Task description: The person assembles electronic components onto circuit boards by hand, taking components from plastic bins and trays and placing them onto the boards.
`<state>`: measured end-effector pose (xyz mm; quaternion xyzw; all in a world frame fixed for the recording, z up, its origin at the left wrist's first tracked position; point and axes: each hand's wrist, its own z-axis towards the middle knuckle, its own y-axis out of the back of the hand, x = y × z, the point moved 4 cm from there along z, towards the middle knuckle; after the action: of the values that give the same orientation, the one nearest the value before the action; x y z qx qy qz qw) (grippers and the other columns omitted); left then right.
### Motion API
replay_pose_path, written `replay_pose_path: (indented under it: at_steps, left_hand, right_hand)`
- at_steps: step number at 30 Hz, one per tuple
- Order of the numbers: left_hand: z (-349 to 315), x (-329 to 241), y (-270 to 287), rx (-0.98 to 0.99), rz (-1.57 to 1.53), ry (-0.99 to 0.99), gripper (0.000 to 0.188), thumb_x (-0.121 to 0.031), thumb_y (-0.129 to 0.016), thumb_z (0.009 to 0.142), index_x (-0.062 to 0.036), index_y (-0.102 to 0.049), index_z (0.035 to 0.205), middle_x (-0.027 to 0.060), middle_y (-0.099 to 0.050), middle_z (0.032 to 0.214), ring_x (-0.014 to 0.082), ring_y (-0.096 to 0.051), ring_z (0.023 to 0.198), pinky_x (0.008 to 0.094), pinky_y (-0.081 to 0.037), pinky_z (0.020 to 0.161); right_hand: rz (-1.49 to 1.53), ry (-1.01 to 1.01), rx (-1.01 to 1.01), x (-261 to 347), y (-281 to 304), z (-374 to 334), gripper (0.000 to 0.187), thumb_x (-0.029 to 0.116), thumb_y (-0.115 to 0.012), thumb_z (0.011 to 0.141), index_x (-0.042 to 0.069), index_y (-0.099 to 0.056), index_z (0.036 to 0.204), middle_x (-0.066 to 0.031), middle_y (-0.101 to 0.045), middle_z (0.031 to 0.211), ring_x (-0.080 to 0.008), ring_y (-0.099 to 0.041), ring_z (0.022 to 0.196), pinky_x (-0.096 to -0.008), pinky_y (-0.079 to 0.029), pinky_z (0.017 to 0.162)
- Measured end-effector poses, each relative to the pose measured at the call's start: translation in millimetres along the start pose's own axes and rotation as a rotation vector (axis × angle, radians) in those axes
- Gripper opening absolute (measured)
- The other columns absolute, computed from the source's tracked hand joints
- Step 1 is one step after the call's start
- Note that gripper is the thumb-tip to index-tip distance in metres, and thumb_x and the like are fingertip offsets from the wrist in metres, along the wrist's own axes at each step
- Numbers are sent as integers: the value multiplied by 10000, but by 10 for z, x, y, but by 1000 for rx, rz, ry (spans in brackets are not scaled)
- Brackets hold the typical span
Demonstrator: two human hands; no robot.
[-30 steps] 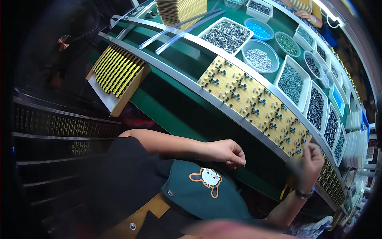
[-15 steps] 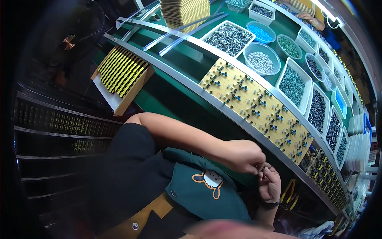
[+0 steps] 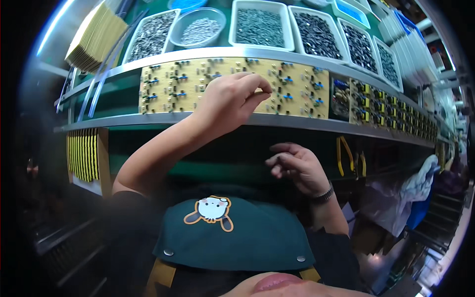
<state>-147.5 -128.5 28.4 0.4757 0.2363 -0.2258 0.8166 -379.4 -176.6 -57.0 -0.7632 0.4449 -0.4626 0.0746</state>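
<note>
My left hand (image 3: 230,101) is over a tan circuit board (image 3: 163,96) that lies along a metal rail and carries many small blue, black and pale parts. Thumb and forefinger are pinched together just above the board; whatever is between them is too small to name. The hand and wrist cover the board's middle. Lower and to the right, in front of the rail, my right hand (image 3: 299,166) hangs with its fingers curled in, a wristband below it. Anything inside those fingers cannot be made out.
Behind the rail stand white trays (image 3: 260,27) of small dark and green components and a clear round tub (image 3: 198,29) of silvery ones. A second board (image 3: 381,106) with yellow-black parts sits at right, near yellow-handled pliers (image 3: 345,156). A box of yellow strips (image 3: 84,156) is at left.
The view has swung to the right and levelled. My hands, close together below the board before, are now apart: the left is above the board, the right stays in front of the rail.
</note>
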Motion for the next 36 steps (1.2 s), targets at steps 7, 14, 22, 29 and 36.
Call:
replay_pose_path:
  at_steps: [7, 14, 22, 29, 36]
  left_hand:
    - [150, -83, -237, 9, 110, -92, 81, -87, -715, 889, -58, -711, 964, 80, -715, 865, 260, -624, 637, 359, -489, 612]
    - [196, -89, -292, 81, 181, -23, 86, -113, -699, 895, -46, -705, 949, 106, -714, 867, 297, -638, 672, 389, -501, 639]
    - [274, -143, -312, 149, 340, 50, 84, -110, -700, 882, -34, -705, 916, 111, -707, 859, 303, -637, 679, 403, -504, 655]
    - [304, -123, -326, 122, 315, 23, 81, -103, -707, 873, -22, -714, 881, 110, -699, 851, 301, -624, 666, 402, -499, 649]
    - [265, -132, -298, 111, 228, -62, 80, -80, -715, 881, -13, -748, 910, 98, -684, 818, 249, -592, 636, 351, -479, 626]
  right_hand:
    - [35, -26, 120, -96, 40, -11, 207, 69, -684, 997, -66, -684, 1154, -174, -750, 987, -171, -713, 745, -231, -587, 683]
    - [51, -8, 95, -119, 70, -25, 197, 37, -706, 971, -63, -700, 1141, -163, -747, 945, -171, -705, 723, -227, -583, 669]
    - [-45, 71, 83, 61, 64, -77, 237, 18, -696, 963, -63, -695, 1186, -161, -744, 932, -168, -690, 690, -236, -571, 654]
    - [-132, 390, -116, 753, 123, -258, 109, -2, -679, 940, -32, -702, 1042, -108, -710, 838, -124, -611, 620, -217, -513, 602]
    - [-1012, 988, -492, 1199, 224, -34, 76, 16, -681, 946, -19, -723, 998, -46, -684, 799, -112, -505, 581, -231, -402, 555]
